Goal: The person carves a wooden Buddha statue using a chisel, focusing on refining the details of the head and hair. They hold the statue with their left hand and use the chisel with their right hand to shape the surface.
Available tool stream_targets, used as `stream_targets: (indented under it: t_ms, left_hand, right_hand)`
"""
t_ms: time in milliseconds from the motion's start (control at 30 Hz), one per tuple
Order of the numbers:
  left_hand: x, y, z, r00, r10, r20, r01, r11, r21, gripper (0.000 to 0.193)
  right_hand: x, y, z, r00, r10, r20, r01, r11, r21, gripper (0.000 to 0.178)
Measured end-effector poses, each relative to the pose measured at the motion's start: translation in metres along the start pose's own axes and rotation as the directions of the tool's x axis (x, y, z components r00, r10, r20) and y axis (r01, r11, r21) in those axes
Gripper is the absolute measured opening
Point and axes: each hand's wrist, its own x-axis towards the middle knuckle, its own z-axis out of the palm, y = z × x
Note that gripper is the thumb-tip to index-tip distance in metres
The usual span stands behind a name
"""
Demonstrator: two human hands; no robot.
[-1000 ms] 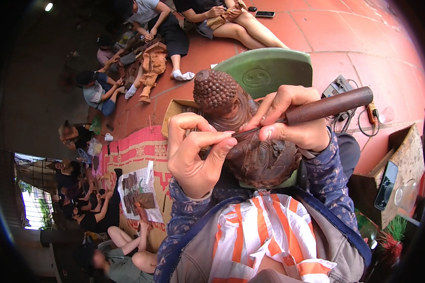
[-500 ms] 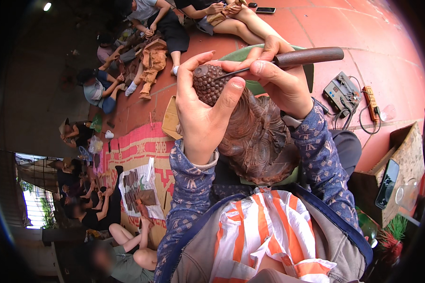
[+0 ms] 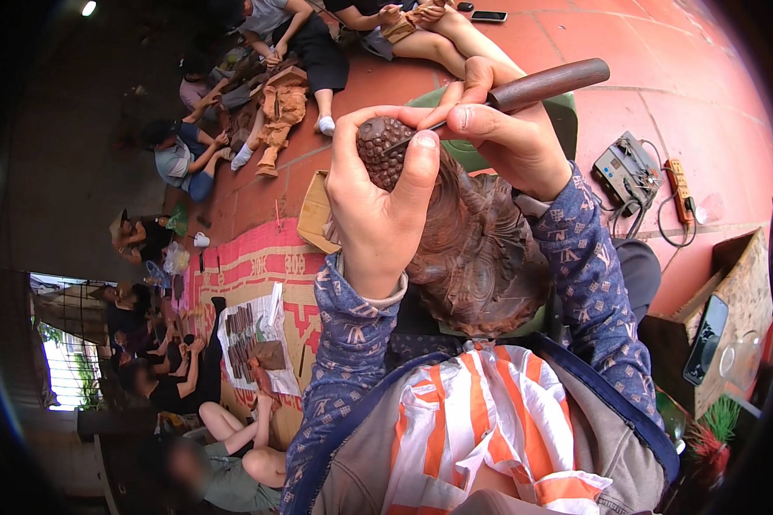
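Observation:
A dark brown carved wooden statue (image 3: 481,266) lies in front of me, its rounded head covered in small knobs. My left hand (image 3: 374,219) is wrapped around that head, fingers on the far side and thumb laid against the thin blade. In my right hand (image 3: 515,142) is a carving chisel (image 3: 554,83) with a dark wooden handle, gripped between thumb and fingers near the blade. The handle points up to the right. Its blade runs left to the knobs, and my left thumb hides part of it.
A green plastic piece (image 3: 563,120) stands behind the statue. To the right are a control box (image 3: 625,172) with cables, a power strip (image 3: 678,184) and a wooden box (image 3: 747,292) bearing a phone (image 3: 707,339). Several chisels (image 3: 242,335) lie on paper at left. Other people sit carving nearby.
The chisel handle has swung up and slightly left, so it slopes more steeply. My left thumb has come up closer against the blade. The statue stays nearly in place.

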Motion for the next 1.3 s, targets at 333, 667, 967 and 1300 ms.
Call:
stream_targets:
  t_ms: [333, 667, 967, 1300]
  left_hand:
    - [0.000, 0.000, 0.001, 1.000, -0.003, -0.005, 0.003, 1.000, 0.007, 0.031]
    - [-0.001, -0.001, 0.000, 1.000, 0.005, -0.012, -0.005, 1.000, 0.029, 0.027]
    - [-0.001, -0.003, 0.001, 1.000, 0.012, -0.028, -0.010, 0.997, 0.070, 0.028]
    - [-0.001, -0.003, 0.000, 0.999, -0.046, -0.012, 0.046, 0.999, -0.001, 0.036]
  right_hand:
    - [-0.016, -0.004, 0.013, 0.990, -0.070, -0.124, 0.069, 0.998, -0.015, 0.018]
    - [-0.004, -0.007, 0.002, 0.998, 0.028, -0.062, -0.033, 0.996, -0.081, 0.012]
    - [-0.002, -0.007, 0.002, 0.998, 0.063, -0.012, -0.063, 0.998, 0.011, 0.018]
    - [-0.013, 0.004, 0.008, 0.996, 0.008, -0.093, 0.001, 0.995, 0.095, 0.021]
